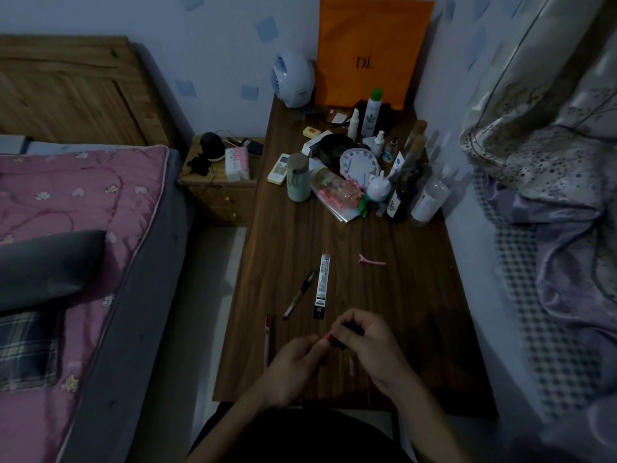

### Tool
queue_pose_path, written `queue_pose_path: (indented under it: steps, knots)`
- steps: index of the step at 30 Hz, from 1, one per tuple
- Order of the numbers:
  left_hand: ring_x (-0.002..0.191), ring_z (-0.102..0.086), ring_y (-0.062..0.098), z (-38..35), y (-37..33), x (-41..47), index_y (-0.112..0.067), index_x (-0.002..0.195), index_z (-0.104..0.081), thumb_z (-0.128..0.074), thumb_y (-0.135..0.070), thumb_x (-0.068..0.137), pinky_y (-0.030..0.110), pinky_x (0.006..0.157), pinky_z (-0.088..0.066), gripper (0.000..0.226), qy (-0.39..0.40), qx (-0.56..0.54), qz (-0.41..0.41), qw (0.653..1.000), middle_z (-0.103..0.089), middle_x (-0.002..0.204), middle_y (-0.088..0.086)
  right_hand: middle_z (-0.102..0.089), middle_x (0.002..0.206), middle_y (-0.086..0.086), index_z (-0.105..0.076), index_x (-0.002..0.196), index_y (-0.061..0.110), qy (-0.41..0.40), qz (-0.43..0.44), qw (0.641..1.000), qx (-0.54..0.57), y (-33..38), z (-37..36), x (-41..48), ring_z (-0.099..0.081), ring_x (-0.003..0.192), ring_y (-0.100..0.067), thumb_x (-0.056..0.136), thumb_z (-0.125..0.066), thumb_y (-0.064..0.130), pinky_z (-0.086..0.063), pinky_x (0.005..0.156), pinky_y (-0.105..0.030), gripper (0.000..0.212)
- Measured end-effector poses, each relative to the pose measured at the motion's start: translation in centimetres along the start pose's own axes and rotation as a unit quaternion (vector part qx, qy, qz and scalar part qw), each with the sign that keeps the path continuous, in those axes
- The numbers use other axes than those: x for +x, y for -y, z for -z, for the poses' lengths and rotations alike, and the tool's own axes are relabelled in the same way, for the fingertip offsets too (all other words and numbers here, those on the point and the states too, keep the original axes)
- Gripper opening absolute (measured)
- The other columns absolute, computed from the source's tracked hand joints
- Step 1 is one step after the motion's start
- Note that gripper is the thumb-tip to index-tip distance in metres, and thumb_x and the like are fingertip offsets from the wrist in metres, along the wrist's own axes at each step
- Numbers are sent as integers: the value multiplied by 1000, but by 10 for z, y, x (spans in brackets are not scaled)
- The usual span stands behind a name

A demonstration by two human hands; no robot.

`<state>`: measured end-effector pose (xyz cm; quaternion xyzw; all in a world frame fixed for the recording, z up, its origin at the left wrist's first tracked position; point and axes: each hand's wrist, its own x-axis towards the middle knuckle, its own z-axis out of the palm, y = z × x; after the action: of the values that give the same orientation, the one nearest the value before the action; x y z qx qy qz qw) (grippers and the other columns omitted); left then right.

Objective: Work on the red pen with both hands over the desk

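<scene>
1. Holding a small dark tube (337, 339) with a red band low over the wooden table's (384, 295) near edge, both hands met on it
2. Right hand (364, 342) curled round its body; left hand (293, 365) pinched the red end
3. Done well, the twist would stay steady, I judged
4. Nearby lay a pen (299, 294) and a slim box (322, 285)
</scene>
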<state>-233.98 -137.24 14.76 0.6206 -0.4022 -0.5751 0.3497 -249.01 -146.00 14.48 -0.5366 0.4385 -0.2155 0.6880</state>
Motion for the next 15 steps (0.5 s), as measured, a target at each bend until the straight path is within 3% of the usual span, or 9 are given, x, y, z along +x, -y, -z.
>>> queue_pose_path:
  steps: [2,4,6,10,15]
  knots:
    - [47,-39,-6,-1,3,0,-23,74,-59,-44,-33,100,16,48,-31,32,8,15,-4,1000,-49,50,-17,-71,74,7,-74,77,27,8,-17,1000,-3,-4,3,-1,-67,71,-5,83,-71,23,-51,56,-14,8]
    - [49,-41,-9,-3,7,0,-23,76,-61,-43,-31,101,10,47,-32,32,16,20,-4,1000,-52,52,-18,-71,75,7,-74,80,26,4,-33,999,-15,-10,8,1,-67,71,-7,78,-73,33,-51,53,-21,7]
    - [47,-42,-10,-4,11,2,-23,75,-62,-43,-30,101,8,45,-31,33,2,20,5,1000,-54,50,-19,-73,77,7,-75,83,26,-28,-56,997,-38,-19,16,3,-68,72,-9,80,-72,37,-52,60,-33,11]
    - [47,-46,-9,-1,28,8,-25,71,-61,-44,-35,100,12,46,-32,36,-51,91,21,994,-57,51,-21,-73,81,12,-72,82,35,-109,-106,976,-153,-46,40,6,-69,78,-5,90,-66,34,-50,69,-27,10]
    - [50,-50,-8,3,57,18,-15,74,-62,-43,-38,100,18,49,-32,40,-60,178,32,982,-54,52,-12,-67,87,14,-69,87,28,-90,-136,939,-303,-85,44,7,-63,81,-4,90,-66,29,-57,75,-32,5]
